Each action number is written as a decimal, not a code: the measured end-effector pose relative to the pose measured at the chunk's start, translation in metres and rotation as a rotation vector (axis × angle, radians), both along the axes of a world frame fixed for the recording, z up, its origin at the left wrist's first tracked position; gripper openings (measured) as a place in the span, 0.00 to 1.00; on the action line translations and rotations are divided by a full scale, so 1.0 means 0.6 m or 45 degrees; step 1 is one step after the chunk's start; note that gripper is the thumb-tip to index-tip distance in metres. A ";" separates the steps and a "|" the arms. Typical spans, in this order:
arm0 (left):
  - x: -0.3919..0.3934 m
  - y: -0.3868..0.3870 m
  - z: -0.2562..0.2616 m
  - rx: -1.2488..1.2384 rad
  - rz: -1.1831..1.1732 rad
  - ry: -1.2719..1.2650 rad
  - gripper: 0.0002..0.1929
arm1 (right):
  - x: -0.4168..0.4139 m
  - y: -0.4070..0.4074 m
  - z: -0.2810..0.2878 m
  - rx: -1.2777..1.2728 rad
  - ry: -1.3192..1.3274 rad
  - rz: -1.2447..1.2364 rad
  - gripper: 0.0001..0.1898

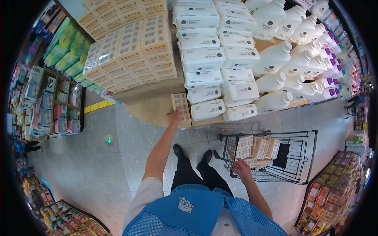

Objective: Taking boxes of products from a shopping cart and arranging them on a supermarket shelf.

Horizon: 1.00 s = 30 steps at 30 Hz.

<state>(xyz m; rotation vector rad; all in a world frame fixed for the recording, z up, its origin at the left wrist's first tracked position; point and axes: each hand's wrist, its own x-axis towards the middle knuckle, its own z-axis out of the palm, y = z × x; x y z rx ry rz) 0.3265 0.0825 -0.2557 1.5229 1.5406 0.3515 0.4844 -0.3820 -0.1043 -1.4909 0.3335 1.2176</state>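
My left hand [173, 118] touches the near left edge of a flat pack of beige soap bars [180, 107], which lies on the rounded wooden display board [144, 110] beside white wipe packs [208, 109]. Whether the fingers grip the pack or only rest on it is hard to tell. At the near left end of the black wire shopping cart [295, 174], my right hand [242, 168] hovers with its fingers apart and nothing in them. Several similar beige packs [261, 147] lie jumbled inside the cart. A tall stack of wrapped beige packs [133, 50] stands farther back on the board.
White bottles [273, 100] stand in rows at the right of the display. Green packs [71, 44] are stacked at the far left, above a shelf unit [63, 97]. Produce or snack bins [327, 188] stand at the lower right. Grey tiled floor [127, 165] surrounds my feet.
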 end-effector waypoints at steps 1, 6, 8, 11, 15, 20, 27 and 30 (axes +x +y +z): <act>-0.001 0.003 -0.013 0.028 -0.021 -0.044 0.27 | 0.000 -0.003 0.000 0.035 -0.014 0.006 0.20; -0.006 0.031 -0.071 -0.226 0.139 -0.276 0.27 | 0.005 -0.015 -0.007 -0.017 -0.015 -0.043 0.21; -0.002 0.035 -0.087 -0.084 0.079 -0.005 0.25 | 0.007 -0.020 -0.011 0.032 -0.018 -0.033 0.21; 0.010 0.042 -0.080 -0.217 0.174 -0.134 0.23 | 0.012 -0.028 -0.018 0.041 -0.027 -0.049 0.21; 0.002 0.053 -0.003 -0.200 -0.026 0.054 0.23 | 0.019 -0.035 -0.032 0.035 -0.027 -0.057 0.21; 0.043 0.021 -0.013 0.074 -0.078 0.354 0.49 | 0.030 -0.053 -0.051 0.043 -0.029 -0.099 0.22; 0.010 0.088 -0.172 0.569 -0.986 1.057 0.56 | 0.047 -0.105 -0.096 -0.026 -0.019 -0.239 0.21; 0.012 0.071 -0.125 0.263 -0.384 0.479 0.62 | 0.076 -0.118 -0.136 -0.049 -0.126 -0.303 0.20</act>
